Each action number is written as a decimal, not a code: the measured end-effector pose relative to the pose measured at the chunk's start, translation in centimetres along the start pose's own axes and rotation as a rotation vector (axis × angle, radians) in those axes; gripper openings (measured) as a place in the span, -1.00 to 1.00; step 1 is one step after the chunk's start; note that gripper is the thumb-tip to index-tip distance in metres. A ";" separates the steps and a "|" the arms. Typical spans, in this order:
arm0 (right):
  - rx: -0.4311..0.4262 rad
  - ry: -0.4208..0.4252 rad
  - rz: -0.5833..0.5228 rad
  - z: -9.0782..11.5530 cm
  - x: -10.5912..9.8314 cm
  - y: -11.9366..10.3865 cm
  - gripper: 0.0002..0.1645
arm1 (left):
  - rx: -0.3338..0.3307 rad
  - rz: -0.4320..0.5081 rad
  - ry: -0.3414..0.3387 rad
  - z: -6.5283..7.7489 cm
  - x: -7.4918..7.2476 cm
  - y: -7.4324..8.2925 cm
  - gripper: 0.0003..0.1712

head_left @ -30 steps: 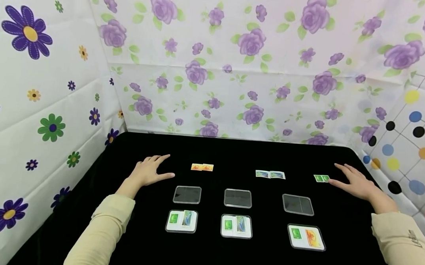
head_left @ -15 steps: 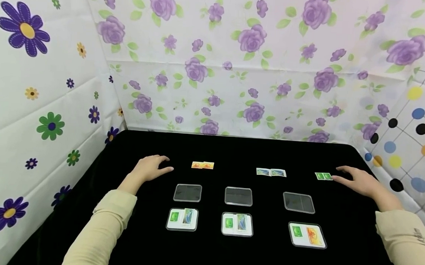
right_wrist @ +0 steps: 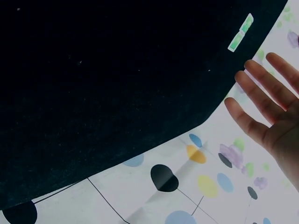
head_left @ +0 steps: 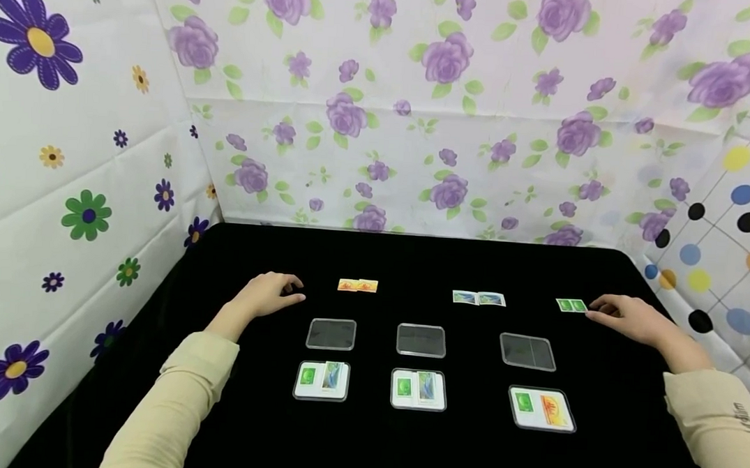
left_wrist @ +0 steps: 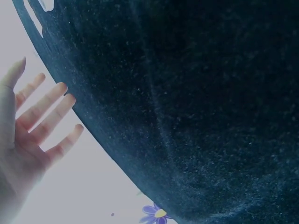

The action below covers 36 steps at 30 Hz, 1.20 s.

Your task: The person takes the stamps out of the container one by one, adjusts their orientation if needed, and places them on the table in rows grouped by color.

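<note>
My left hand (head_left: 270, 294) is at the left, holding nothing, to the left of a pair of orange stamps (head_left: 357, 285). In the left wrist view its fingers (left_wrist: 49, 100) are spread and only slightly bent. My right hand (head_left: 629, 318) is at the right, also holding nothing, its thumb tip right beside a pair of green stamps (head_left: 571, 305). Between the hands lies a pair of blue landscape stamps (head_left: 479, 298). Nearer stand three clear plastic lids (head_left: 331, 335) in a row. In front of them are three white-lined cases (head_left: 320, 395), each with two stamps on it.
A black cloth (head_left: 411, 263) covers the table. Behind it hangs a curtain with purple roses (head_left: 441, 160). Flowered fabric (head_left: 97, 264) walls the left side, and dotted fabric (head_left: 727, 228) the right.
The fingers of both hands have bent inward a little. My right hand has shifted slightly right, its thumb coming off the green stamps' edge. The head view has tilted down slightly.
</note>
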State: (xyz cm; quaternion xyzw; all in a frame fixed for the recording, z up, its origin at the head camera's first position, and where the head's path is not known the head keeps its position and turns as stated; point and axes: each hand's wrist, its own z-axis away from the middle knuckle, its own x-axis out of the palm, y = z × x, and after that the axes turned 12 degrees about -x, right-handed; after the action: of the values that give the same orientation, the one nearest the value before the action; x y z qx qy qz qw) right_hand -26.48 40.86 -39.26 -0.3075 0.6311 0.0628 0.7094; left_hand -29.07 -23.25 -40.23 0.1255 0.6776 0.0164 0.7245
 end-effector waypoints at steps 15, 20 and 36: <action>-0.061 -0.006 -0.024 0.6 0.6 -0.3 -0.54 | 0.037 0.054 -0.035 0.5 0.6 -0.2 -0.62; -0.047 -0.005 -0.028 1.1 0.7 -0.5 -0.53 | 0.062 0.093 -0.042 0.7 0.7 -0.3 -0.63; -0.089 0.016 -0.072 2.2 1.1 -0.7 -0.59 | 0.098 0.178 -0.074 2.2 1.2 -1.2 -0.60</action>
State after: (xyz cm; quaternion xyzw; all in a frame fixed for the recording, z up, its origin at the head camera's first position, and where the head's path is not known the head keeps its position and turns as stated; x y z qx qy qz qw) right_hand -24.07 41.08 -39.99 -0.3618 0.6221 0.0631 0.6915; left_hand -26.95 -24.56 -41.53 0.2209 0.6367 0.0427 0.7376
